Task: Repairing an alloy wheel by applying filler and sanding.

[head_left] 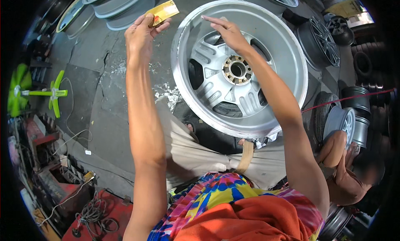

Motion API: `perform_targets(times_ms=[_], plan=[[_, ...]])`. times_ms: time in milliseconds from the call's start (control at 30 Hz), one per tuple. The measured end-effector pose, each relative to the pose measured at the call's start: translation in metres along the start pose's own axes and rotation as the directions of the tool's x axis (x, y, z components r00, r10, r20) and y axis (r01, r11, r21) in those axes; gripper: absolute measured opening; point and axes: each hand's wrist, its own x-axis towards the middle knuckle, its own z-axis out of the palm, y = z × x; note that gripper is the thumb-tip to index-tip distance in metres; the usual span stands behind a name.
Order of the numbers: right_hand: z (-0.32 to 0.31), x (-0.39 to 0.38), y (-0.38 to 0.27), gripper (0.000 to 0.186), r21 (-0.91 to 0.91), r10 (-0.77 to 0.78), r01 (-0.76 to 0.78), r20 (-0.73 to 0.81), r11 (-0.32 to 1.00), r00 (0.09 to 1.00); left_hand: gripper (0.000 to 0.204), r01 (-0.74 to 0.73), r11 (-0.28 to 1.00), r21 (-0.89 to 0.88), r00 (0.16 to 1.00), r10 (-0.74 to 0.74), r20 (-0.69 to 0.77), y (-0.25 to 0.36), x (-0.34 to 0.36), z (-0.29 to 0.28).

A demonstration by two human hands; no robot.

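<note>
A large silver alloy wheel rim (180, 70) faces me at the centre, its spokes and hub showing inside the barrel. My left hand (143, 30) is closed on a small, flat yellow packet (164, 12), pinched between thumb and fingers to the left of the rim's upper edge. Over the upper part of the rim reaches my right hand (229, 32), its fingers stretched out and nothing visible in them. Whether those fingertips touch the metal, I cannot tell.
More wheel rims (121, 7) lie at the far left, and a dark multi-spoke rim (318, 43) stands at the right. A co-worker (350, 178) crouches at the lower right beside a tyre and rim. Green fan blades (56, 93), a red machine and coiled cable (93, 216) are leftward.
</note>
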Motion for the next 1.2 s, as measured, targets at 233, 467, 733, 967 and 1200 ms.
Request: perform_targets(times_ms=[233, 467, 733, 967, 1200], plan=[[0.027, 0.031, 0.038, 0.036, 0.243, 0.212, -0.159, -0.214, 0.957, 0.953, 0.033, 0.029, 0.999, 0.031, 0.999, -0.03, 0.03, 0.004, -0.006, 0.004], [0.035, 0.032, 0.036, 0.036, 0.071, 0.087, -0.073, -0.228, 0.995, 0.97, 0.034, 0.041, 0.997, 0.066, 0.994, -0.047, 0.098, 0.002, -0.003, 0.006], [0.054, 0.021, 0.035, 0.038, -0.037, -0.084, 0.078, -0.173, 0.996, 0.981, 0.034, 0.022, 0.998, 0.062, 0.995, -0.028, 0.092, 0.001, -0.002, 0.003], [0.065, 0.007, 0.029, 0.04, -0.09, -0.199, 0.189, -0.125, 0.978, 0.972, 0.033, 0.037, 0.997, 0.063, 0.996, -0.042, 0.085, 0.0, -0.004, 0.004], [0.067, -0.021, -0.005, 0.042, -0.336, -0.25, 0.248, 0.04, 0.909, 0.968, 0.033, 0.005, 0.999, 0.039, 0.996, -0.009, 0.089, -0.001, -0.001, -0.001]])
